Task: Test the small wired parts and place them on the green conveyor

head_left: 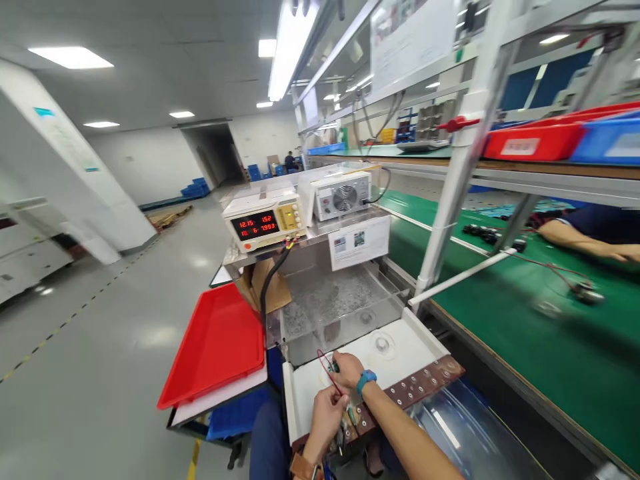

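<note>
My left hand (327, 415), with a brown strap at the wrist, is closed in a pinch on a thin red wire (334, 383). Just beyond it, my right hand (349, 369), wearing a blue wristband (367, 381), has its fingers closed round a small dark green part (334, 366), mostly covered by the fingers. The wire loops up beside this part; whether they are joined I cannot tell. Both hands are over the near edge of a white tray (400, 357). Below them runs a brown strip (420, 387) dotted with metal studs, with a small green and yellowish piece (353, 416) near my left hand.
Behind the tray stands a clear-walled box (330, 300). A power supply (260, 223) with red digits and a grey fan unit (344, 197) sit on the shelf above. Left is a red tray (215, 343); right, a green bench (525, 320) with another person's arm (580, 240).
</note>
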`<state>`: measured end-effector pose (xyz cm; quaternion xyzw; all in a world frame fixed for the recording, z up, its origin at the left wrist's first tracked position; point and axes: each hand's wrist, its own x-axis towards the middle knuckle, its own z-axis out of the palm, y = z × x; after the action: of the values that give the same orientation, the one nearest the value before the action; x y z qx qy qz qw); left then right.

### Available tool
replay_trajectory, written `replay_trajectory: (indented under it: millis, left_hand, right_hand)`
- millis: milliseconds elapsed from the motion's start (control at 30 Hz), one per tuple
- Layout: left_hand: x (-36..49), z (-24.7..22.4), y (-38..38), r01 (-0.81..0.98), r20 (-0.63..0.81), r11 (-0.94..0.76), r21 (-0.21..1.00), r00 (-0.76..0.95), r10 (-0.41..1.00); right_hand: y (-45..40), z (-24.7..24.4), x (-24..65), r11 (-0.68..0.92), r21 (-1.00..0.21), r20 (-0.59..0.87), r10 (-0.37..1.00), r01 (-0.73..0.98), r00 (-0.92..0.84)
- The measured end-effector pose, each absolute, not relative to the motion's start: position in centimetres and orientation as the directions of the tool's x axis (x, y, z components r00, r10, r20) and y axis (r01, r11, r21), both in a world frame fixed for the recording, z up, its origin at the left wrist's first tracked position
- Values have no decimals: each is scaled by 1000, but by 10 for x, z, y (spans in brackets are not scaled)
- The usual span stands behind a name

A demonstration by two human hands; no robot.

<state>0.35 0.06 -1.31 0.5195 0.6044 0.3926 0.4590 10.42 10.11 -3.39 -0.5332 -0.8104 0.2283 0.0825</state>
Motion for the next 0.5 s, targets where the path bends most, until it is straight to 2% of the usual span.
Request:
replay_trajectory:
  millis: [100,167,233,333,433,500]
  left_hand:
    - [2,-11,2,308,-121,130,942,-47,992]
    - [-1,-11,6,312,-99,112,943,-60,993]
    - [-4,-11,10,294,-109,126,947,-74,991]
    - [-7,-11,15,273,-173,194,942,-100,980]
    - [-5,-13,17,244,-221,246,938,-123,967]
    - [0,-16,17,228,-238,271,935,-161,958]
  right_hand:
    - [98,-27,104,314,-490,-72,915,813,-397]
    - [100,-21,106,250,-573,-11,950,780,-313]
    - [105,-14,117,131,-724,56,990,677,-131]
    - [114,0,165,21,-925,114,967,378,226]
    - [118,16,259,47,-981,142,836,189,530]
    - [115,25,338,-1,-978,149,704,211,695]
